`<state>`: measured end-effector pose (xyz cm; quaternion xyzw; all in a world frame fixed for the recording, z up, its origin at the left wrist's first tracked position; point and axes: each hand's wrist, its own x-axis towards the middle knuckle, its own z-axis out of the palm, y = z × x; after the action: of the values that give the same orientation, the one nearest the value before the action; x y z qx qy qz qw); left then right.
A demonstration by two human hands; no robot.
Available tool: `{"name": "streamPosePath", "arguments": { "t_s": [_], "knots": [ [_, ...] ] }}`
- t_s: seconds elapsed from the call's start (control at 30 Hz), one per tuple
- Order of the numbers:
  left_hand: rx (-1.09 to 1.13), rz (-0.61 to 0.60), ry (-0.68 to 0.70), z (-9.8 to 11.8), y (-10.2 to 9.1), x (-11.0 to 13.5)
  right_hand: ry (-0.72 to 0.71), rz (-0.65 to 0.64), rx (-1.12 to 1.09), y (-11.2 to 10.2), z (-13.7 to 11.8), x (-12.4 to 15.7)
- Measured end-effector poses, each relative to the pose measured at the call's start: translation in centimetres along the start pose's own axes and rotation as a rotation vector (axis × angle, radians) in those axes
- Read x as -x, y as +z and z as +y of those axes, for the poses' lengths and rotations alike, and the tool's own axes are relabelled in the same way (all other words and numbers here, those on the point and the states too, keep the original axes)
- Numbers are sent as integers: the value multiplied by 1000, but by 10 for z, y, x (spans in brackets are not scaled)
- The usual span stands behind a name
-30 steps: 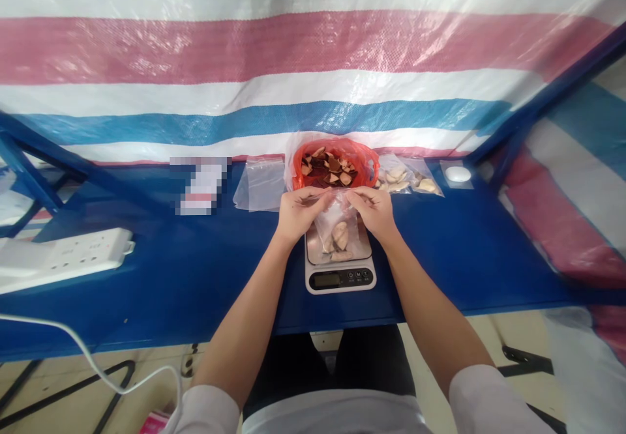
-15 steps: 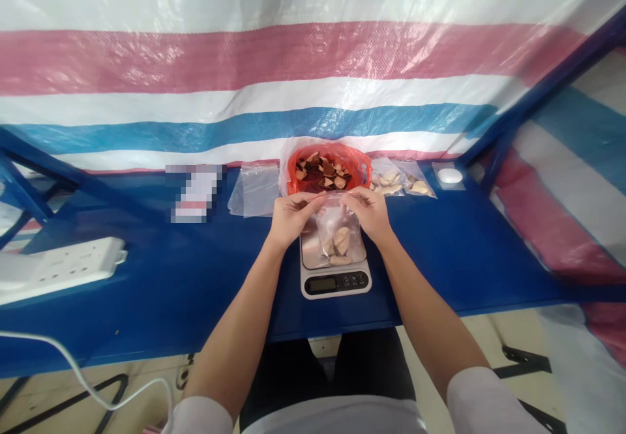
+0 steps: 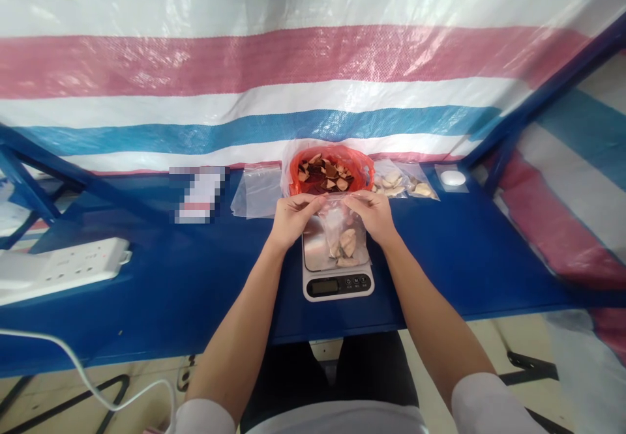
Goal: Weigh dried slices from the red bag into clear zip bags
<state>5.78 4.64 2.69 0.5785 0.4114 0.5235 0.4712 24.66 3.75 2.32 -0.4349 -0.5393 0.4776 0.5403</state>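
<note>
A clear plastic bag with several pale dried slices at its bottom hangs over a small digital scale. My left hand pinches the bag's top edge at the left. At the right end of that same edge, my right hand pinches it between thumb and fingers. The bag's lower part lies against the scale's metal plate. Just beyond my hands sits a red plastic bag, its mouth wide and full of brown and pale dried pieces.
Flat clear bags lie left of the red bag. Filled clear bags and a white oval object are to its right. A white power strip is at the left of the blue table. A striped sheet hangs behind.
The whole view has shifted slightly. Both hands keep their pinch on the bag's top edge, and the bag's lower part sits a little further right on the scale plate.
</note>
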Motion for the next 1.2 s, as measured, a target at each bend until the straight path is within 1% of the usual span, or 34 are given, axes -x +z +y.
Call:
{"name": "streamPosePath", "arguments": {
  "t_s": [0.13,0.23,0.3,0.43,0.57,0.67,0.73,0.83,0.9,0.97,1.07,1.13,1.2],
  "knots": [
    [18,28,2,-1,-3,-1,76,-40,-80,-6,4,-3],
    [68,41,-21,-3,-4,-2,116,-11,-106,-9,6,-5],
    [91,25,-41,-4,-4,-3,129,8,-96,-9,7,-5],
    [87,-35,-82,-3,1,-1,71,18,-52,-9,8,-5],
    [34,-4,-56,0,5,4,8,31,0,-9,7,-4],
    [10,10,-21,5,8,6,37,2,-32,-11,1,0],
    [21,48,-1,10,12,5,68,-41,-38,-15,-4,5],
    [128,85,7,21,27,-4,108,-80,-24,-25,-11,14],
    [234,86,0,31,42,-13,117,-62,-26,-35,-13,18],
    [291,94,-3,40,61,-24,113,-18,-31,-47,-16,19],
    [279,36,-8,47,88,-42,102,64,-30,-69,-22,17],
    [227,8,17,46,104,-53,97,123,-22,-88,-25,13],
    [141,-50,26,42,117,-64,102,174,-4,-110,-27,9]
  ]
}}
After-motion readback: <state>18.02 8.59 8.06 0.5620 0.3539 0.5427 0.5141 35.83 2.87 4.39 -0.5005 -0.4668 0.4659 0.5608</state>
